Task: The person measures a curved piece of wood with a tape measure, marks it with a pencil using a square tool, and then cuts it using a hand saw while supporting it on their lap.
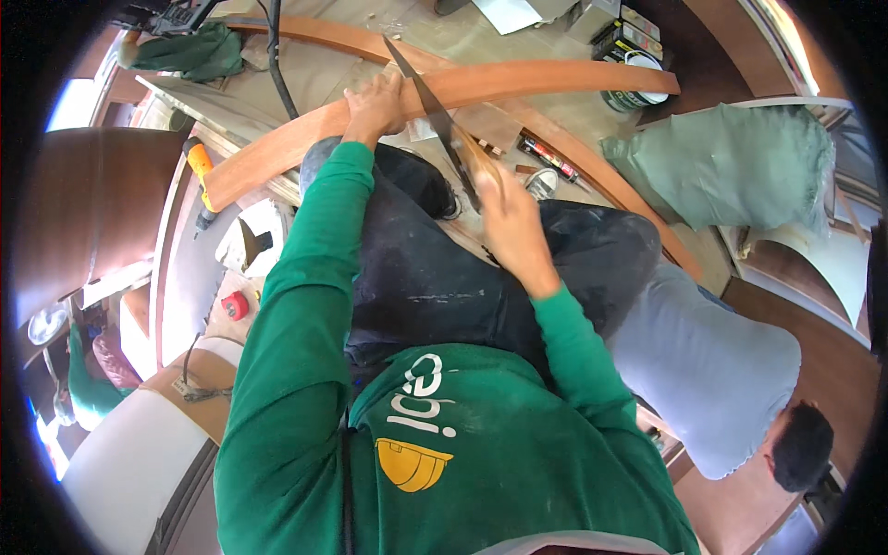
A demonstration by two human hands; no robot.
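Observation:
My left hand (375, 109) grips a curved reddish wooden board (536, 81), which runs across above my bent legs, close to my left knee. My right hand (507, 222) is closed on the wooden handle of a handsaw, whose long dark blade (433, 109) crosses the board just right of my left hand and points up and away from me. Beyond the board lies a second curved wooden strip (305, 28). A sealant tube (548, 159) lies below the board to the right of the saw.
A yellow drill (199, 166) and red tape measure (234, 305) sit at left, with a dark hose (276, 55) farther back. A paint can (629, 97) and green wrapped bundle (721, 166) are at right. A co-worker (703, 370) in grey is close at lower right.

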